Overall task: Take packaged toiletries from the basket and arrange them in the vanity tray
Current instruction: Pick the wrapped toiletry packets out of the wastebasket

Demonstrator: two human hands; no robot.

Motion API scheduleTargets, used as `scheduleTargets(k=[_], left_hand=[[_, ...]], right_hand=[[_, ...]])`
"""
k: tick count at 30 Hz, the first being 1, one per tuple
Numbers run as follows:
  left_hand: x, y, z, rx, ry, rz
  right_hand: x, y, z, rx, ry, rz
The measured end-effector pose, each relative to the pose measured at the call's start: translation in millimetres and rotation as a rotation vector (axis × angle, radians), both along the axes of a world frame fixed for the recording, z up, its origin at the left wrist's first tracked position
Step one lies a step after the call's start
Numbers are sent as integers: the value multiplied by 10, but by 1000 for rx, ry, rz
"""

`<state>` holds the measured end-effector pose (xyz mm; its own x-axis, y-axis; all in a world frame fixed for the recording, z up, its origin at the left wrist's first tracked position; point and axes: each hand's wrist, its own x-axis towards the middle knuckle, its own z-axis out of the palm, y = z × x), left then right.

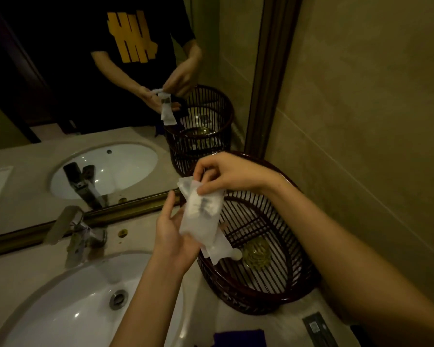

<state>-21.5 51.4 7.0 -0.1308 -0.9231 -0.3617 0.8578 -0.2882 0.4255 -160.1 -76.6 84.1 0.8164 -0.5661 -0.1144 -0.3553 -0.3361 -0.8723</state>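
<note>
A translucent white packet [201, 214] of toiletries was held upright above the counter, just over the left rim of the basket [256, 249]. Dark printing showed through its upper half; the contents could not be identified. A second white wrapped item [221, 249], flatter and with a rounded white end, protruded below and behind the packet, over the basket's interior.

The left hand [172, 236] was beneath and to the left of the packet, palm turned up and fingers partly curled, supporting its lower portion against the palm. The right hand [226, 175] was at the packet's top end, thumb and fingertips pressed together on the upper edge of the wrapping in a pinch. The right forearm extended across the basket from the lower right.

The basket was dark, oval and slatted, standing on the pale stone counter [236, 324] against the tiled wall [361, 121]. On its floor lay a round greenish-gold object [257, 254], apart from the held items; its nature could not be determined.

To the left, a white basin [68, 309] with a metal drain [118, 299] was set into the counter, with a chrome tap [78, 234] behind it. A dark blue cloth [239, 338] lay at the lower edge of the view, and a dark flat rectangular item [317, 329] lay on the counter to its right. A framed mirror [85, 96] behind the tap reflected the person's hands, the packet, the basket and the basin. No vanity tray could be made out with certainty.
</note>
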Motion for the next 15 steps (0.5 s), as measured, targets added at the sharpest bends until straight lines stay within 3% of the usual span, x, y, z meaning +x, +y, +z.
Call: scheduleTargets(k=[4,8,12,13,15], left_hand=[[34,23,3,-47,10,-21],[2,24,9,-33,-88,-2],[-32,14,-30,36,-168,11],[-33,15,-30,35,-183,18],[-32,20,-40,22,-186,34]], right_hand=[[208,79,-265,-204,45,-75],[168,24,-409,-149,-50,-140],[-19,-206,-591,-83,-143,-423],[-54,-271,-688,-123,-84,-475],[-90,-360,-948,-223,221,-457]])
